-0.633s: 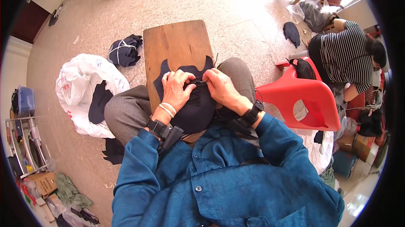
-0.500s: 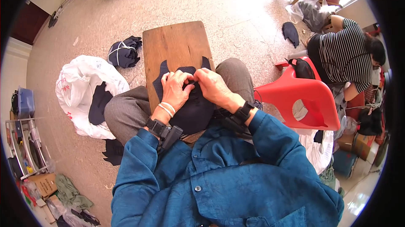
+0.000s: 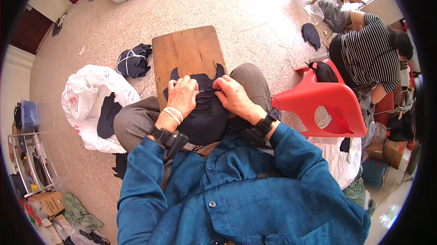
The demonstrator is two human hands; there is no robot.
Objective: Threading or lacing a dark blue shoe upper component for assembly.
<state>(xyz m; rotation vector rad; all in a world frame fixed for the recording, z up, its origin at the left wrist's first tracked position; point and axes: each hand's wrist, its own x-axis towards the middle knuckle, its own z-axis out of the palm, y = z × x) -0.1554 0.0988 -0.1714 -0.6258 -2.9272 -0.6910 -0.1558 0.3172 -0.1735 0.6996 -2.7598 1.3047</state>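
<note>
Navy fabric (image 3: pixel 207 121) (one piece) touches one left hand (image 3: pixel 183 95), one right hand (image 3: pixel 235 95).

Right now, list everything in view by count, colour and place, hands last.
wooden board: 1, brown, centre
laced cloth piece: 1, navy, board's near end
tied bundle: 1, dark, left of board
bags: several, white, left, right, top
chair: 1, red, right
tub: 1, blue, far left
boxes and clutter: uncountable, mixed, both edges
people: 2, striped and pink tops, upper right
shirt: 1, blue, bottom centre
trousers: 1, grey, beside board
left hand: 1, bare, on cloth's left
right hand: 1, bare, on cloth's right
</note>
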